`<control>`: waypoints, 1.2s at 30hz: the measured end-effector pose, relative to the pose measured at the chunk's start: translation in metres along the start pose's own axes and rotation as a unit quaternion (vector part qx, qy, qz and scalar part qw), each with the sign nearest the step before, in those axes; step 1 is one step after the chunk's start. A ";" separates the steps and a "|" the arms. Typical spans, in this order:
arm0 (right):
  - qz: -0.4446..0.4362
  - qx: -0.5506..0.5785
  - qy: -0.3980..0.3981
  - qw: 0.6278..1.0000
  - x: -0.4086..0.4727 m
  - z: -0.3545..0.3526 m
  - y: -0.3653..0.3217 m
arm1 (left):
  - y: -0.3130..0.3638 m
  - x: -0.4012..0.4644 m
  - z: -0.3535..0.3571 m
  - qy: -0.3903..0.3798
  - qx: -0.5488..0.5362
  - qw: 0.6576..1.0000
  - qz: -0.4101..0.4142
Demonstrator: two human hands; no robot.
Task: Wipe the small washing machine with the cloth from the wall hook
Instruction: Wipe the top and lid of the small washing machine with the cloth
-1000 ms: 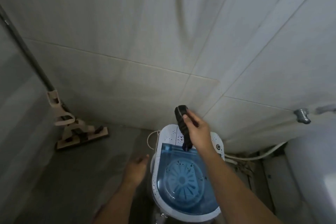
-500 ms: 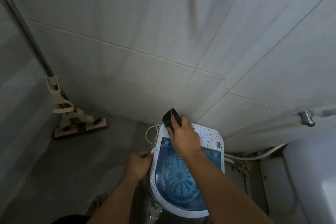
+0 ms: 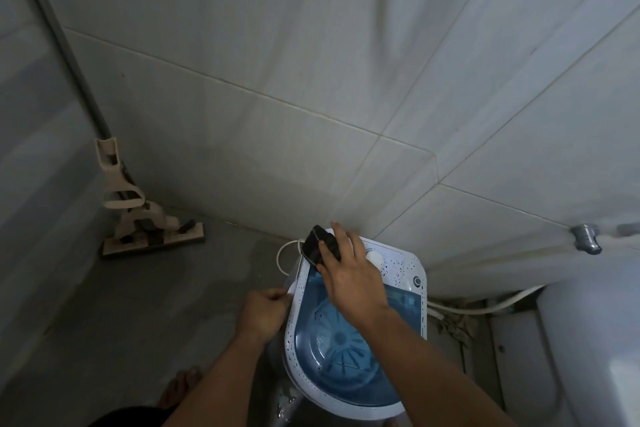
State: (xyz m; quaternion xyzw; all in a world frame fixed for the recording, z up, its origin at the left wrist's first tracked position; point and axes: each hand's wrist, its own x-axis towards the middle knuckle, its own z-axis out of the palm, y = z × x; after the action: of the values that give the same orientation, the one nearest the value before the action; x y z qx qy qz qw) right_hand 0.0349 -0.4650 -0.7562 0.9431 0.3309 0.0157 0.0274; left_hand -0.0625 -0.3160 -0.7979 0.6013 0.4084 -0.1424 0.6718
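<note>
A small white washing machine (image 3: 401,265) with a see-through blue lid (image 3: 346,350) stands on the floor against the tiled wall. My right hand (image 3: 351,274) presses a dark folded cloth (image 3: 318,246) onto the machine's back left corner, next to a white dial. My left hand (image 3: 265,314) grips the machine's left rim, fingers curled around the edge. The white top is speckled with dark spots.
A beige flat mop (image 3: 145,229) leans in the left corner on a grey pole. A white cord (image 3: 285,253) loops behind the machine. A hose (image 3: 485,307) runs along the wall to the right, below a metal tap (image 3: 585,243). A white toilet (image 3: 595,350) stands at right. My foot (image 3: 181,388) rests on the floor.
My right hand has lowered the hanging cloth onto the machine's back corner and pressed it flat. My left hand has moved in from the air and gripped the left rim.
</note>
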 end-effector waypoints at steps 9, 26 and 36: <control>-0.027 0.067 0.032 0.997 0.016 0.000 0.017 | -0.002 0.004 0.002 0.001 -0.018 1.000 0.003; -0.005 0.049 -0.071 0.996 0.020 -0.018 -0.002 | -0.005 -0.004 -0.002 -0.051 -0.006 0.996 0.077; 0.039 0.052 -0.054 0.996 0.009 -0.011 -0.020 | -0.004 -0.015 -0.013 -0.115 0.033 0.988 0.100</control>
State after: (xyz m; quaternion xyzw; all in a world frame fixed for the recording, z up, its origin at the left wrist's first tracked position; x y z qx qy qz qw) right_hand 0.0293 -0.4436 -0.7462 0.9550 0.2921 -0.0513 -0.0046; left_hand -0.0796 -0.3095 -0.7896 0.6403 0.2612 -0.1566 0.7052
